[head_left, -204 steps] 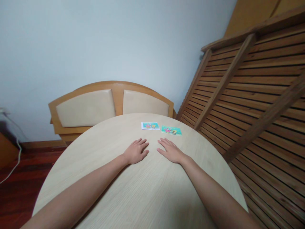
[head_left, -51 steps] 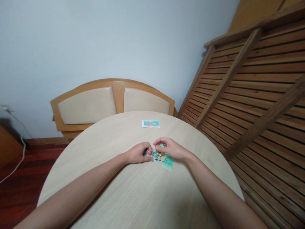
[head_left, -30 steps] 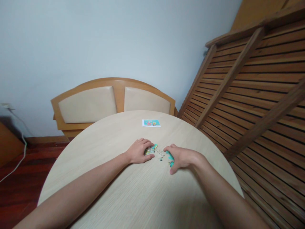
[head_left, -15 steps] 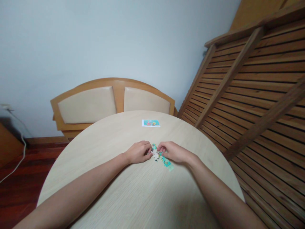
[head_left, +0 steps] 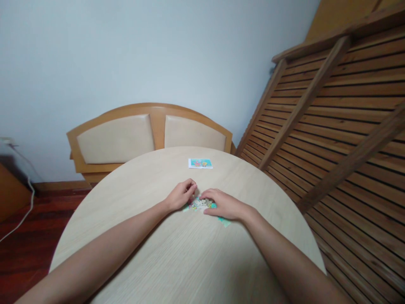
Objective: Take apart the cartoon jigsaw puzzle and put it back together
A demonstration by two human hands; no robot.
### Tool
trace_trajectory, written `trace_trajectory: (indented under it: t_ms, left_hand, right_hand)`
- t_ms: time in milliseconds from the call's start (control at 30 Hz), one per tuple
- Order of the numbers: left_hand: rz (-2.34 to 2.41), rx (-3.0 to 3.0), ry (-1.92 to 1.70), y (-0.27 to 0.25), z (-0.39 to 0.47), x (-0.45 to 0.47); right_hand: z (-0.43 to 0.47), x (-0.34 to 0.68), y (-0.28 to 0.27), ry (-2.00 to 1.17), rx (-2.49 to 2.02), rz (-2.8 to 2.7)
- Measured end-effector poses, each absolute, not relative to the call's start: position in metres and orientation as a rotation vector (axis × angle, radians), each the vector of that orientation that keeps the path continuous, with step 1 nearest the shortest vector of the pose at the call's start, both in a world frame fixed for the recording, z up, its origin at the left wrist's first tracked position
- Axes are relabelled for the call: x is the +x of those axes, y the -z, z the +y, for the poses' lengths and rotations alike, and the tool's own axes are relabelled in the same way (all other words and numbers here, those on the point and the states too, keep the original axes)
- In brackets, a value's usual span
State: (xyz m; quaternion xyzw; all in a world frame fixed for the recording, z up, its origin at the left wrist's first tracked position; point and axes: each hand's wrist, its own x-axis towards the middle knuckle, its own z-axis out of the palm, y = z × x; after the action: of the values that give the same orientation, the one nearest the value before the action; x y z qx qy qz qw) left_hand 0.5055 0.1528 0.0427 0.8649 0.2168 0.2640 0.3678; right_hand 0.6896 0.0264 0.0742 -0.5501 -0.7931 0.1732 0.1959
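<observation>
Small jigsaw puzzle pieces (head_left: 196,203), some green and coloured and some pale, lie in a patch on the round table between my hands. My left hand (head_left: 181,196) is at the left of this patch, thumb and fingers pinched together just above the pieces; whatever is in the pinch is too small to make out. Over the right side of the patch rests my right hand (head_left: 223,204), its thumb and fingers apart and curved around pieces. It partly covers a green strip of puzzle (head_left: 224,221), whose near end sticks out below the palm.
A small picture card (head_left: 201,163) with cartoon figures lies farther back on the pale wooden table (head_left: 152,261). Behind the table stands a headboard (head_left: 158,126) with padded panels. A slatted wooden frame (head_left: 335,114) leans along the right, and a white cable (head_left: 31,198) hangs at left.
My left hand has lifted slightly and moved left and away from me, its fingers now pinched. My right hand has shifted a little left with fingers spreading, and more pieces show between the hands.
</observation>
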Motion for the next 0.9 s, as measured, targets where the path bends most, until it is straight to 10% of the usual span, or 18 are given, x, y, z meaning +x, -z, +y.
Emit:
trace_trajectory:
  t_ms: [533,900]
  left_hand:
    - [0.688,2.665,0.343,-0.095,0.165,0.477]
    - [0.45,2.63,0.227,-0.09,0.162,0.485]
  right_hand:
    - [0.022,0.703,-0.087,-0.562,-1.629,-1.965]
    - [0.008,0.711,-0.1,-0.701,-2.054,-2.103]
